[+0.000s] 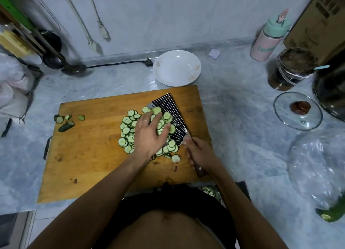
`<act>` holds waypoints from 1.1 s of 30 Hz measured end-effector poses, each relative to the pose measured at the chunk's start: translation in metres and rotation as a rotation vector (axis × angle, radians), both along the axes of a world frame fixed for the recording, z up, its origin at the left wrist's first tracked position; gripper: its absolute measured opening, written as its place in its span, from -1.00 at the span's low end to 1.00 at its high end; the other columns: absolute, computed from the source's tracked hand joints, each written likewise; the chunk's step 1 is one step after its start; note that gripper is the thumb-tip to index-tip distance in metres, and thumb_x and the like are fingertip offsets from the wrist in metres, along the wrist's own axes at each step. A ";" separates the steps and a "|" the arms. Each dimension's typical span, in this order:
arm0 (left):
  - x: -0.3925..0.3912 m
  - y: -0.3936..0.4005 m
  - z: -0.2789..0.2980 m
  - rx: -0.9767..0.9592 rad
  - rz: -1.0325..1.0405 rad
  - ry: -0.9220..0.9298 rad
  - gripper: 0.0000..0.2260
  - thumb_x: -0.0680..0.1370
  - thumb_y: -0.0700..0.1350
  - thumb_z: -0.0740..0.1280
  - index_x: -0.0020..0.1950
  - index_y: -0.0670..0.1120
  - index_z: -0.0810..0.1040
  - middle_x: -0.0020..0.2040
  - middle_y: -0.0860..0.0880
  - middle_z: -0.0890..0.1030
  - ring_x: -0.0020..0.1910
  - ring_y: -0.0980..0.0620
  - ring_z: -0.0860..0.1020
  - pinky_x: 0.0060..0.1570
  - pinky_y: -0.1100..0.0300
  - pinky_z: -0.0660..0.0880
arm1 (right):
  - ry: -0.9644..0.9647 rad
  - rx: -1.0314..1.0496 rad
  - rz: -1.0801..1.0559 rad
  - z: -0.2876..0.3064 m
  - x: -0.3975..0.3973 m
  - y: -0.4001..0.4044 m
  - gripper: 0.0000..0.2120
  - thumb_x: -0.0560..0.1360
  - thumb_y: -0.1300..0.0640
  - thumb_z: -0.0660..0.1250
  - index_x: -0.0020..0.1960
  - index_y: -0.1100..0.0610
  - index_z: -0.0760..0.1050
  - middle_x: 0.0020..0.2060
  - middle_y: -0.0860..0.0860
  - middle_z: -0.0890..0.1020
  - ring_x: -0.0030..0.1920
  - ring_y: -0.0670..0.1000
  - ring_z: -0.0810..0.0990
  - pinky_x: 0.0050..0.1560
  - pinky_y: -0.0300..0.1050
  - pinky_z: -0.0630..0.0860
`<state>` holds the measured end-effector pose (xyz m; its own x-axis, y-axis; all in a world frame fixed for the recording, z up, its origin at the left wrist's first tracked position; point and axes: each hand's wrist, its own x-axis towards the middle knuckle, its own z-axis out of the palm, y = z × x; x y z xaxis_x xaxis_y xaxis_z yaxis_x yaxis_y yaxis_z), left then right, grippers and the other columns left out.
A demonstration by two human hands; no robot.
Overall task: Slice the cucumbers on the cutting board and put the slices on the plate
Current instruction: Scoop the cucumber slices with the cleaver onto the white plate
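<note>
While your left hand [149,134] lies flat on the cucumber slices [128,131], your right hand [200,152] grips the cleaver [169,111].
Left to right: 4 cucumber ends [65,120] on the wooden cutting board [89,155], slices heaped mid-board, partly on the blade, white plate [177,68] just behind.

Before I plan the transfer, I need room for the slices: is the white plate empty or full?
Empty. The white plate shows only bare surface; the slices lie on the cutting board.
</note>
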<state>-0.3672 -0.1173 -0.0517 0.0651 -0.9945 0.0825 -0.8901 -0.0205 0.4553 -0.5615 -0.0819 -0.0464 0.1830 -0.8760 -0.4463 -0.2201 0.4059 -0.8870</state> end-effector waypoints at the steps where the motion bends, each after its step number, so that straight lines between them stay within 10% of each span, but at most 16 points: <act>1: -0.004 -0.001 0.001 0.030 0.014 -0.007 -0.41 0.56 0.33 0.09 0.47 0.03 0.39 0.50 -0.14 0.33 0.49 -0.16 0.22 0.42 -0.17 0.24 | -0.002 -0.001 -0.001 0.001 0.002 0.000 -0.55 0.66 -0.12 0.16 -0.13 0.26 0.45 -0.42 0.08 0.50 -0.51 -0.01 0.46 -0.49 -0.19 0.41; 33: -0.043 -0.040 0.032 0.065 0.014 -0.152 -0.60 0.62 0.10 0.18 0.41 0.02 0.49 0.43 -0.10 0.44 0.50 -0.19 0.21 0.43 -0.12 0.15 | -0.110 0.073 -0.111 0.039 0.011 -0.013 -0.57 0.64 -0.14 0.18 -0.14 0.22 0.47 -0.43 0.05 0.50 -0.52 -0.03 0.43 -0.53 -0.18 0.42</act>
<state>-0.4100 -0.1576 -0.0193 0.0710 -0.9971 0.0277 -0.9480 -0.0588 0.3129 -0.5503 -0.0952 -0.0079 0.1386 -0.8597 -0.4916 -0.0734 0.4861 -0.8708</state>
